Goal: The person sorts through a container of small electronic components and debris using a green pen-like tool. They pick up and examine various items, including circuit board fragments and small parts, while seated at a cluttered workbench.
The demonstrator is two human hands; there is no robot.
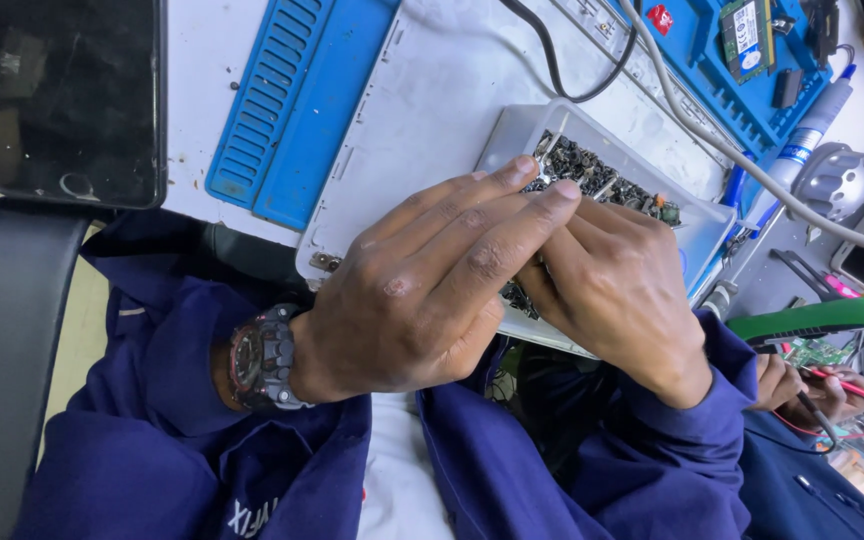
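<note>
While both hands meet over the clear tray (512, 135) of small dark parts (592, 172), the left hand (422, 290) lies across it with fingers stretched out and unclenched, their tips touching a thin metal tool (549, 150) at the tray's far end. The right hand (617, 285) is curled beside it; whether it grips anything cannot be told. The tray rests on a white panel (442, 100), beside a blue mat (292, 100).

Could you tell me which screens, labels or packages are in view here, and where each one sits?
Phone: top left on the bench, dark blank screen, rounded black slab.
Red label: top centre on the blue tray, small and rectangular.
Tube: upper right, white with a blue band.
Clear box: at the left hand and right hand, holds dark small parts.
</note>
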